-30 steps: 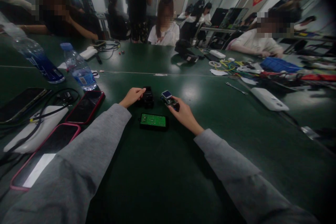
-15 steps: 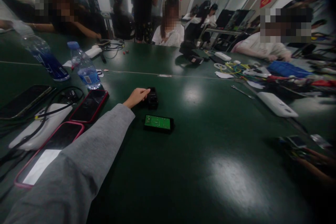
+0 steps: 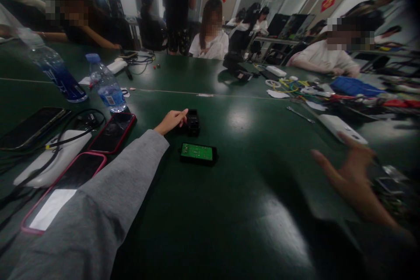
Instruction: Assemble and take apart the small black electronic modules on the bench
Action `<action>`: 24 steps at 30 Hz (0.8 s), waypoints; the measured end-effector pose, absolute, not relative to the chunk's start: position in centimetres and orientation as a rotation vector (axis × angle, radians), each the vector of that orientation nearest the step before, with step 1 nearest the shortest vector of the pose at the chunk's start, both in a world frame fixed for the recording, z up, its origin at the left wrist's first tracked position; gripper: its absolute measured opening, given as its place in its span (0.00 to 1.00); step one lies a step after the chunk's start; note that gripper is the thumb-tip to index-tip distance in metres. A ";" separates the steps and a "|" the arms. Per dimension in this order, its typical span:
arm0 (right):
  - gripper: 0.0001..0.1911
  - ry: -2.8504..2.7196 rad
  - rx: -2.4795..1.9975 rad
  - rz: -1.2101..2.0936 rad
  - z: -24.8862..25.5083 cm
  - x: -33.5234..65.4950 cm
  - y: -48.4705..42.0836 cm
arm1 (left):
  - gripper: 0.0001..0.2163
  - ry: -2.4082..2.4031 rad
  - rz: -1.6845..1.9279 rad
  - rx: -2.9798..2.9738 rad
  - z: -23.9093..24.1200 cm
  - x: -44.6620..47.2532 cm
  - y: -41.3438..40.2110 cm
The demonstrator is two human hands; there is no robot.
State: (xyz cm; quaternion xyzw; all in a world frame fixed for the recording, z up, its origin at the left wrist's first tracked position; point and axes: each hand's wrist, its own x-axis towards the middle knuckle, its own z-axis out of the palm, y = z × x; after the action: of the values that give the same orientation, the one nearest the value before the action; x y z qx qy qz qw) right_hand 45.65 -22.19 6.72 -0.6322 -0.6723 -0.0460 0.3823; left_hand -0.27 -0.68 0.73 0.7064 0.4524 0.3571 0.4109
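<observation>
Shifts spread right hand (image 3: pixel 354 176) off circuit assembly (image 3: pixel 390 185); touches black device (image 3: pixel 193 123), aligned lengthwise fore-and-aft, with left hand (image 3: pixel 172 121); cannot tell pinch.

Glossy green tabletop (image 3: pixel 243 183), matt grey cloth sleeve (image 3: pixel 108 201)
Black plastic is seen on the small block (image 3: pixel 193 123), clear smooth plastic on the blue-capped bottle (image 3: pixel 106 83)

The right hand (image 3: pixel 354 175) and the device (image 3: pixel 390 185) beside it are blurred.
</observation>
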 end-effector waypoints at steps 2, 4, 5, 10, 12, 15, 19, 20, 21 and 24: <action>0.34 -1.804 -1.464 -0.011 6.0 40.8 -18.5 | 0.28 1.118 0.853 1.777 0.9 -0.3 -0.8; 0.28 -1.950 -1.332 0.242 5.0 35.0 -14.6 | 0.29 1.102 0.812 1.777 1.1 -0.3 -0.9; 0.27 -2.026 -1.281 0.357 4.5 32.1 -12.8 | 0.30 1.097 0.798 1.777 1.2 -0.3 -0.9; 0.33 -2.000 -1.365 0.490 2.6 21.2 -7.1 | 0.32 1.044 0.816 1.753 1.3 -0.3 -0.9; 0.35 -2.037 -1.354 0.400 2.2 19.5 -6.4 | 0.32 1.043 0.827 1.740 1.2 -0.2 -0.9; 0.33 -2.090 -1.274 0.392 2.3 20.1 -6.2 | 0.31 1.068 0.839 1.748 1.1 -0.2 -0.8; 0.33 -2.175 -1.211 0.544 2.8 26.5 -7.1 | 0.29 1.045 0.881 1.762 1.1 -0.2 -0.8; 0.33 -2.150 -1.276 0.528 2.8 28.9 -7.6 | 0.29 1.041 0.886 1.768 1.1 -0.3 -0.8; 0.34 -2.111 -1.366 0.494 2.8 31.4 -8.4 | 0.28 1.042 0.886 1.776 1.1 -0.3 -0.8; 0.32 -1.903 -1.639 0.351 3.3 39.4 -12.1 | 0.28 1.064 0.878 1.798 0.9 -0.3 -0.6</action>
State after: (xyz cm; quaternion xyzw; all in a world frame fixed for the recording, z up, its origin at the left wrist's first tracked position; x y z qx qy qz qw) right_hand 39.40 -12.07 3.27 -0.6169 -0.7164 0.1321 0.2981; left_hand -0.35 -0.60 0.91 0.7184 0.4254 0.3509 0.4239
